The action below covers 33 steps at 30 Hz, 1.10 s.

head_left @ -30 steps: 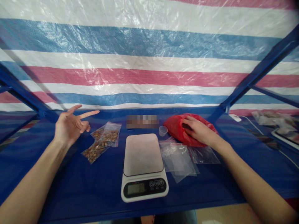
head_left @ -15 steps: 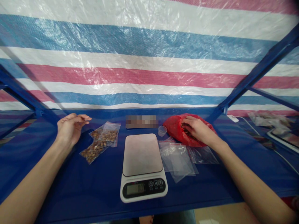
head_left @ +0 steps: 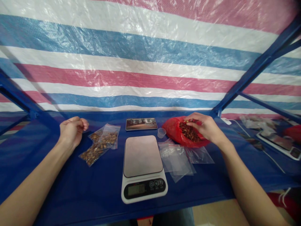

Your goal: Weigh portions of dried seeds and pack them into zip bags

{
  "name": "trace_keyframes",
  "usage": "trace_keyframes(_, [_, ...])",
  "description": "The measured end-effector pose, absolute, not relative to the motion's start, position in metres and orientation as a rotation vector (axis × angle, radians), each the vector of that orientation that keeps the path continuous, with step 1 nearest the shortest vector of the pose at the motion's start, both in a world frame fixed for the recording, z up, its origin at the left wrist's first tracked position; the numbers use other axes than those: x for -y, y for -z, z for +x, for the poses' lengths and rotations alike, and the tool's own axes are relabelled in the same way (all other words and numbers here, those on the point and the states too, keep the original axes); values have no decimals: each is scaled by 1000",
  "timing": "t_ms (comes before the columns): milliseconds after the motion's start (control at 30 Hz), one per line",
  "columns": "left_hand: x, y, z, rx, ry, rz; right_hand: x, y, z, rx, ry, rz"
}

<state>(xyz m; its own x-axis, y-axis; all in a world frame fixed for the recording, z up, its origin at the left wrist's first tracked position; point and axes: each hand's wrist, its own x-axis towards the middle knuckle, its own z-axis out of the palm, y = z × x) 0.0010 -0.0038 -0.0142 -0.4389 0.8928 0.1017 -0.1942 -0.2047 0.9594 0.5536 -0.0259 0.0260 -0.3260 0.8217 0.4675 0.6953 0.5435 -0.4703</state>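
My left hand (head_left: 71, 130) rests at the left, its fingers curled in and nothing visible in them. Beside it lie small zip bags (head_left: 103, 139) filled with brown seed-like pieces, overlapping each other. At the right, my right hand (head_left: 203, 125) is over the mouth of a red plastic bag (head_left: 171, 127), thumb and fingers brought together; what is between them is too small to make out. Reddish-brown pieces (head_left: 189, 131) fill that bag. A white digital scale (head_left: 143, 157) stands in the middle with a bare plate, its display reading about zero.
Empty clear zip bags (head_left: 177, 160) lie right of the scale. A small clear cup (head_left: 161, 133) and a phone (head_left: 141, 124) are behind it. Blue rack posts (head_left: 254, 66) slope at both sides; a striped sheet (head_left: 131, 78) hangs behind. Another scale (head_left: 279, 141) is far right.
My right hand has drawn up out of the red bag, showing more of the pieces inside. My left hand's fingers have curled in. The view has shifted slightly to the right.
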Motion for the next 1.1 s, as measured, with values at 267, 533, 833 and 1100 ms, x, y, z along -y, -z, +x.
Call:
trace_keyframes(267, [12, 7, 1, -1133, -1730, 894, 34, -49, 518, 2056, -320, -1119])
trace_keyframes(533, [10, 11, 1, -1189, -1680, 927, 25, -41, 455, 2342, -517, -929])
trace_keyframes(833, [12, 14, 21, -1200, -1673, 1061, 24, -21, 454, 2421, -493, -876])
trace_keyframes(1100, [23, 12, 48, -1211, -1604, 1394, 23, -21, 458, 2443, -485, -868])
